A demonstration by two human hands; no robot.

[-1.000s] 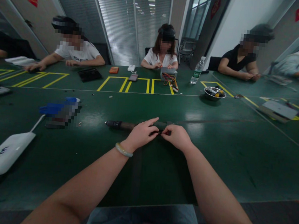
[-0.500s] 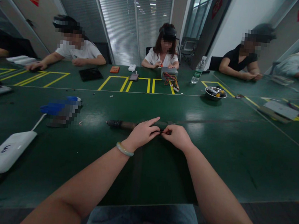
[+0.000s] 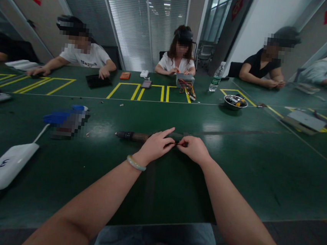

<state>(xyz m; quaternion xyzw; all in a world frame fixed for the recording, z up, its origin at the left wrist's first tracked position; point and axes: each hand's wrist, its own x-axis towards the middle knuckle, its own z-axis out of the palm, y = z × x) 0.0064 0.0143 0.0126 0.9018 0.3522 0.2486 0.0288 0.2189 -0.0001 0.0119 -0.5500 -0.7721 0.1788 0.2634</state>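
A slim cylindrical power tool [image 3: 133,136] lies level across the table in front of me, with a dark tip at the left and a bronze-brown barrel. My left hand [image 3: 155,145], with a pale green bangle [image 3: 135,163] on its wrist, grips the tool's dark rear section, and its index finger is raised. My right hand [image 3: 195,149] meets it from the other side, pinching a small black piece [image 3: 183,143] at the tool's rear end. Fingers hide most of that piece.
A white flat device [image 3: 4,169] with a cable lies at the left, beside a pixelated object with blue parts [image 3: 68,123]. Across the green table stand a steel bowl of small items [image 3: 235,102], a water bottle [image 3: 217,76] and a grey box with coloured wires [image 3: 185,80]. Several co-workers sit around.
My hands and the tool stay almost in place. The co-worker in the white T-shirt at the far left has raised a hand above the black tablet.
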